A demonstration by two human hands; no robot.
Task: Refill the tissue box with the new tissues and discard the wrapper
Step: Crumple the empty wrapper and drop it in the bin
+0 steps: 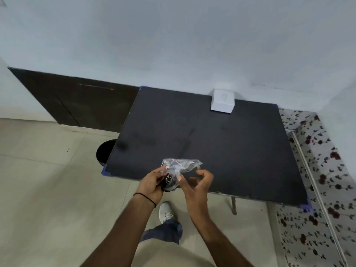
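Head view, hands [152,183] crumpling clear wrapper [180,166], tissue box [222,101] (closed) afar

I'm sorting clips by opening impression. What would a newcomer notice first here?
Two bare hands at the table's near edge crumple a clear plastic wrapper: the left hand grips it, the right hand is half open beside it. A white tissue box stands alone at the far edge of the dark table; a black bin sits on the floor left of it.
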